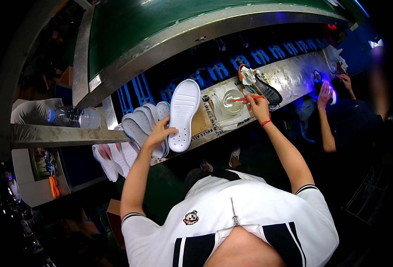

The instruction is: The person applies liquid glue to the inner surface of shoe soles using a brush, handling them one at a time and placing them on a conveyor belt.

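Observation:
My left hand (160,132) is closed on the edge of a white shoe sole (186,104), which stands up with its patterned face toward me. Small round holes dot its lower part. In my right hand (258,107) is a thin red-handled brush (244,99), pinched between the fingers. Its far end reaches into a round clear bowl (230,108) holding a pale liquid. White paper (227,123) lies under the bowl. Several more white soles (134,126) stand in a row just left of my left hand.
Beyond my right hand lie a dark grey shoe piece (270,94) and crumpled white tissue (247,75). A metal frame bar (67,135) and a large plastic bottle (75,117) are at the left. Blue racks (216,71) line the bench's back. A co-worker's hands (324,94) work at the right.

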A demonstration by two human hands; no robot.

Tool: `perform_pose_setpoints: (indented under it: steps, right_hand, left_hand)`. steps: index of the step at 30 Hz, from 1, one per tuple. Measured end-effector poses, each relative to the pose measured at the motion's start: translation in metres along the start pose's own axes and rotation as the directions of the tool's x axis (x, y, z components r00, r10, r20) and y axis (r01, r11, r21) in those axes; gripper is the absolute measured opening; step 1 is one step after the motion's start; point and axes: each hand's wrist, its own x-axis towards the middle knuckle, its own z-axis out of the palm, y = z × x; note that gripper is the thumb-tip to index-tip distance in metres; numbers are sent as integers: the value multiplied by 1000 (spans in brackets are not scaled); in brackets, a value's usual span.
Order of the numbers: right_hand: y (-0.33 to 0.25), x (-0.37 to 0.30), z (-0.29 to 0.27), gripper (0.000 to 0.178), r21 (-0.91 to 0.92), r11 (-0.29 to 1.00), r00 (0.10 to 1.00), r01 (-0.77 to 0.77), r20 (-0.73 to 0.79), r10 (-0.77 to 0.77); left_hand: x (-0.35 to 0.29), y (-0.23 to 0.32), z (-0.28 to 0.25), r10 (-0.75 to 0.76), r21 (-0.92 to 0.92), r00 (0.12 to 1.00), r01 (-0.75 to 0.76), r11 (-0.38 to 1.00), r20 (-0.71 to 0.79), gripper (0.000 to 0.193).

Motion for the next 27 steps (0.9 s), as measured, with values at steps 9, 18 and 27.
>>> perform_pose_setpoints:
  steps: [9, 18, 27]
  right_hand:
    - [-40, 0, -25, 28, 396, 790, 884, -468, 213, 416]
    - [-141, 1, 6, 27, 108, 978, 869, 180, 448, -209]
    - [-170, 5, 14, 18, 108, 859, 607, 500, 665, -436]
  left_hand:
    - [2, -53, 78, -98, -830, 995, 37, 556, -21, 51]
    - [-2, -1, 95, 15, -717, 908, 321, 618, 419, 71]
    - [3, 4, 101, 54, -765, 877, 386, 516, 478, 67]
